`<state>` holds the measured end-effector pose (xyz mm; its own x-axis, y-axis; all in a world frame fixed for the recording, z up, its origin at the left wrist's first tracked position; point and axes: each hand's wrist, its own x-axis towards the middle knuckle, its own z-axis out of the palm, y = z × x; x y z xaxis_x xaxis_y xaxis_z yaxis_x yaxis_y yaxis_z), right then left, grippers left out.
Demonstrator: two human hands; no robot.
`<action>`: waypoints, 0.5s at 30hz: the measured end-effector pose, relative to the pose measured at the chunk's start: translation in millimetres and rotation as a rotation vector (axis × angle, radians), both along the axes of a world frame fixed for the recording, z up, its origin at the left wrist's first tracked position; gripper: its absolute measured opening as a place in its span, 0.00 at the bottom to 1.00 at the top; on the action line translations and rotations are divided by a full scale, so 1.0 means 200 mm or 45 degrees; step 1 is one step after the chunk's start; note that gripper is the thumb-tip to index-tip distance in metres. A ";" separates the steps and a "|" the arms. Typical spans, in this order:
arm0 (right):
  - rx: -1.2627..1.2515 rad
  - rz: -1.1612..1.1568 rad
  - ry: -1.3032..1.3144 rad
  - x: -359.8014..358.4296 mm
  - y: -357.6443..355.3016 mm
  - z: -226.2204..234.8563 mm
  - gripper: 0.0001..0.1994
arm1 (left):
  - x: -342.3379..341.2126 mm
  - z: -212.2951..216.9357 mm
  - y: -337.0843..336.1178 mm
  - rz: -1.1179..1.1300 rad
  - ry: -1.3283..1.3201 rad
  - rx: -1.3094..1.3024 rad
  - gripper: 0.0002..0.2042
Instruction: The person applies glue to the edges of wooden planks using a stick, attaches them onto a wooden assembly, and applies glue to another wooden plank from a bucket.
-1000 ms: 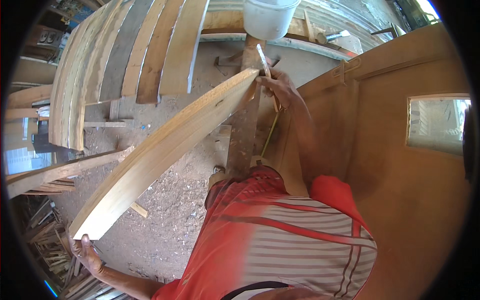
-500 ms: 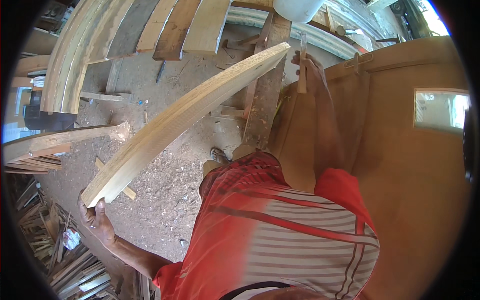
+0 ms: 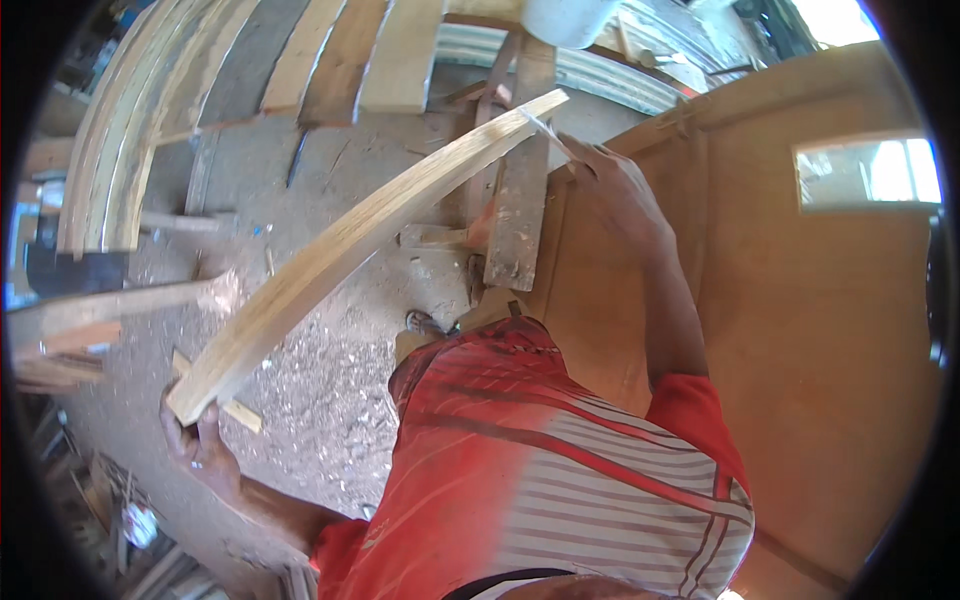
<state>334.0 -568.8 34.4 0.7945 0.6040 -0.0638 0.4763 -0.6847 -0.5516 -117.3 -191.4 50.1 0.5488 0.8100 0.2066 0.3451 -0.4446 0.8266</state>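
Observation:
A long, pale wooden plank [image 3: 340, 235] is tilted across the view from lower left to upper right. My left hand [image 3: 205, 450] is closed around its lower left end, thumb on one face and fingers on the other. Close to the plank's far end, my right hand [image 3: 625, 195] grips a chisel [image 3: 550, 133], a narrow flat tool with a pale blade. Its blade points at the plank's edge near the tip; whether it touches is unclear. The fingers hide most of the chisel's handle.
Several boards [image 3: 330, 60] rest side by side at the far left. A narrow wooden beam [image 3: 520, 200] runs away from my legs. A large brown wooden panel [image 3: 780, 330] fills the right. A white bucket [image 3: 570, 20] stands at the back; wood scraps [image 3: 100, 490] are heaped lower left.
My right hand has turned the chisel from upright to slanting and brought its blade left, to the plank's far end. My left hand keeps its hold.

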 end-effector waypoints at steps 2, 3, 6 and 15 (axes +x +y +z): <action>-0.050 0.069 0.054 0.03 -0.05 -0.07 0.20 | -0.05 -0.03 0.08 0.053 0.170 0.038 0.23; -0.097 0.394 -0.098 0.09 -0.06 -0.10 0.21 | -0.09 -0.03 0.11 -0.048 0.016 -0.033 0.24; 0.193 0.379 -0.033 0.16 0.02 0.16 0.20 | -0.20 -0.22 0.18 0.191 0.010 -0.104 0.24; 0.006 -0.021 -0.718 1.21 -0.19 0.44 0.23 | 0.32 -0.02 -0.11 0.412 0.210 0.123 0.21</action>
<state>576.9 -606.7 121.5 0.7140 0.5906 0.3760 0.6876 -0.6926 -0.2180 -54.0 -213.8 45.6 0.3000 0.9280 0.2208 0.6051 -0.3641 0.7080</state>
